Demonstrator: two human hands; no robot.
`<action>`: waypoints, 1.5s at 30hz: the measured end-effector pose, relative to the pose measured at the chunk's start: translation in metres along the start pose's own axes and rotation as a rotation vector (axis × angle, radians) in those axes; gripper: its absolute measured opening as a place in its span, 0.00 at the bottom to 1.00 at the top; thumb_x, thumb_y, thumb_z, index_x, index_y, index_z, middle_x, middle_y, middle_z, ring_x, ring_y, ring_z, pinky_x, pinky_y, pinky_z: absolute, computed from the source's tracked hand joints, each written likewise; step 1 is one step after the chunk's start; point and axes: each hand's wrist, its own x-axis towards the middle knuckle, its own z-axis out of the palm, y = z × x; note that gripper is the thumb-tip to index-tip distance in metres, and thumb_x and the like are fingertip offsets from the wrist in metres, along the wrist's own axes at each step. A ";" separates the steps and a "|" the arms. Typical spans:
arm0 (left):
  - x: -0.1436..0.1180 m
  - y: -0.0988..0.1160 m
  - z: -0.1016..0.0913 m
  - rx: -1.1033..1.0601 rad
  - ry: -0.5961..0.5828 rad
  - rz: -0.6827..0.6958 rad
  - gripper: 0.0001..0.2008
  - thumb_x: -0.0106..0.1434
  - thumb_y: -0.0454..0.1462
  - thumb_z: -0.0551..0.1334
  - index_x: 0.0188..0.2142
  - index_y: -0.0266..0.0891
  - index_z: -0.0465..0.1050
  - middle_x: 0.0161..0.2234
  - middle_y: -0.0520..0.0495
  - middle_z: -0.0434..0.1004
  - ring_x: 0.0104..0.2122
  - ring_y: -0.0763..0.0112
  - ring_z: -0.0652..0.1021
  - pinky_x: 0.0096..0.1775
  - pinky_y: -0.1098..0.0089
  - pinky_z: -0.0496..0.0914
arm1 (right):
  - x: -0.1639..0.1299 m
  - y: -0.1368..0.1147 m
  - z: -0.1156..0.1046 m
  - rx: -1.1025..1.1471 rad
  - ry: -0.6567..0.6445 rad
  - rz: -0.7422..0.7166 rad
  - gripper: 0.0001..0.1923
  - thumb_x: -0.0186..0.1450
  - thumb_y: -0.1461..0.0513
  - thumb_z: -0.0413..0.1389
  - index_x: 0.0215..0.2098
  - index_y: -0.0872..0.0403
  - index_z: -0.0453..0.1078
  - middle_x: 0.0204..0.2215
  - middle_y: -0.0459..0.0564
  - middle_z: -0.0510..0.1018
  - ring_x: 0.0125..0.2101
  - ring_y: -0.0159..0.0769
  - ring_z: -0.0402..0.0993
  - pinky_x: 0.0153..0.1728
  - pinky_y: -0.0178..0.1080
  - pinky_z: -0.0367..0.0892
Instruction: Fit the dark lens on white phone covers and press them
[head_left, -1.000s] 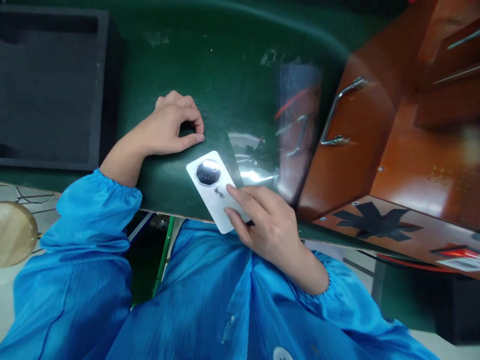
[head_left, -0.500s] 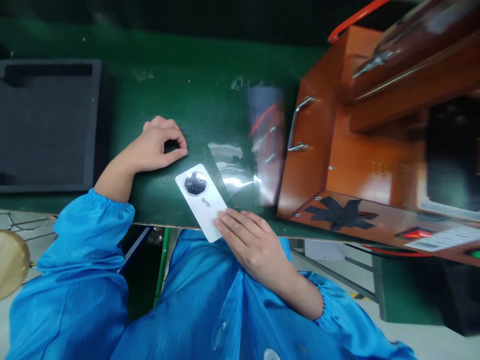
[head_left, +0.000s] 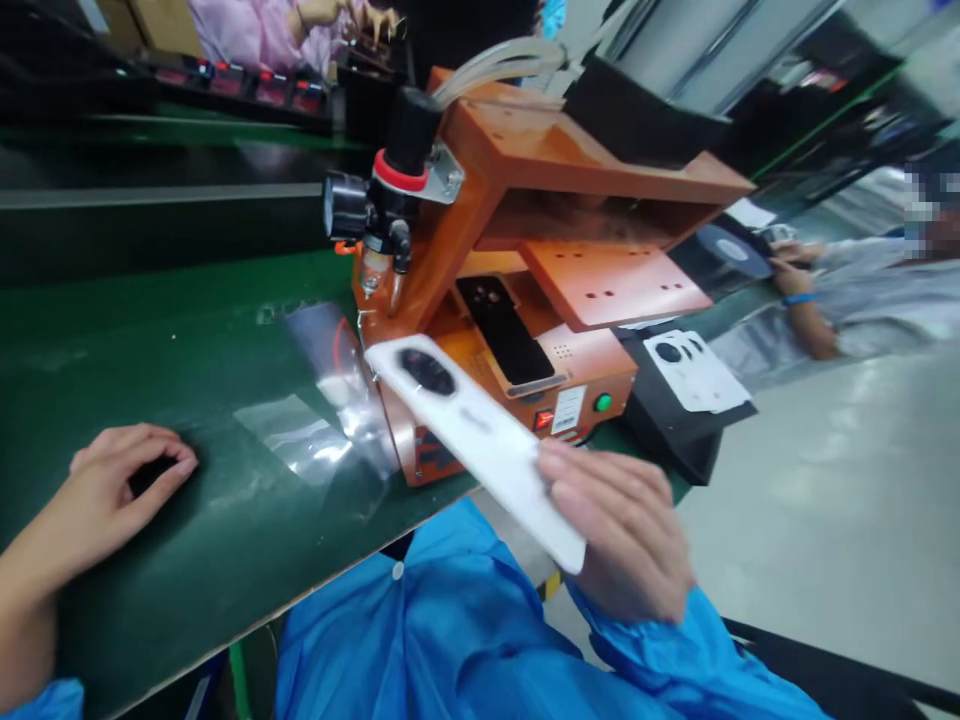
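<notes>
My right hand [head_left: 626, 520] grips the lower end of a white phone back cover [head_left: 487, 440], fingers over its outer face. Tilted and slightly blurred, the cover is lifted in front of an orange press machine [head_left: 525, 160]; a dark camera area shows at its upper end. Inside the machine, a black phone-shaped piece [head_left: 506, 330] lies on the bed below the orange plate. My left hand [head_left: 127, 490] rests on the green tabletop [head_left: 225, 560], fingers curled to the thumb, with nothing visible in them.
Clear plastic film [head_left: 300, 440] lies left of the machine. White panels with dark camera openings [head_left: 697, 370] sit on a black box [head_left: 675, 440] at the right. A co-worker's arm [head_left: 810, 300] is farther right; a person in a pink sleeve [head_left: 255, 35] is across the bench.
My right hand has raised the white cover from the table edge and carried it right. The view has swung right toward the machine. My left hand stays curled on the table.
</notes>
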 end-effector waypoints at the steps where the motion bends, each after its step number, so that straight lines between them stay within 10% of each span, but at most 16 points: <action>1: -0.001 -0.001 0.002 0.000 0.013 -0.005 0.12 0.55 0.61 0.63 0.34 0.69 0.79 0.44 0.64 0.82 0.52 0.41 0.75 0.55 0.43 0.68 | 0.000 0.012 -0.003 -0.085 0.092 -0.002 0.32 0.70 0.65 0.60 0.70 0.39 0.67 0.52 0.50 0.86 0.51 0.53 0.85 0.43 0.53 0.80; 8: -0.002 0.005 0.001 0.077 0.024 -0.067 0.10 0.56 0.57 0.63 0.33 0.66 0.81 0.45 0.60 0.84 0.53 0.42 0.77 0.52 0.48 0.71 | 0.015 0.086 0.030 -0.381 0.374 -0.083 0.22 0.73 0.68 0.55 0.61 0.45 0.77 0.45 0.51 0.88 0.41 0.47 0.88 0.38 0.46 0.74; 14: -0.004 0.007 0.001 0.134 0.025 -0.031 0.11 0.61 0.54 0.61 0.35 0.59 0.80 0.46 0.54 0.84 0.53 0.43 0.76 0.50 0.50 0.71 | 0.031 0.101 0.047 -0.323 -0.008 0.048 0.19 0.77 0.66 0.50 0.56 0.46 0.80 0.51 0.49 0.86 0.52 0.42 0.84 0.49 0.46 0.73; 30: 0.003 0.009 -0.006 0.120 -0.020 -0.029 0.11 0.51 0.60 0.61 0.31 0.74 0.81 0.40 0.62 0.85 0.51 0.35 0.77 0.52 0.41 0.70 | 0.045 0.114 0.028 -0.005 -0.232 0.100 0.16 0.78 0.59 0.52 0.56 0.49 0.80 0.56 0.53 0.84 0.55 0.47 0.82 0.55 0.51 0.78; 45: 0.003 0.002 0.001 0.177 0.059 -0.009 0.21 0.63 0.57 0.57 0.34 0.47 0.81 0.42 0.44 0.83 0.48 0.51 0.78 0.49 0.58 0.71 | 0.066 0.136 0.025 0.045 -0.438 0.100 0.21 0.74 0.56 0.53 0.61 0.52 0.77 0.56 0.57 0.82 0.57 0.57 0.78 0.59 0.59 0.73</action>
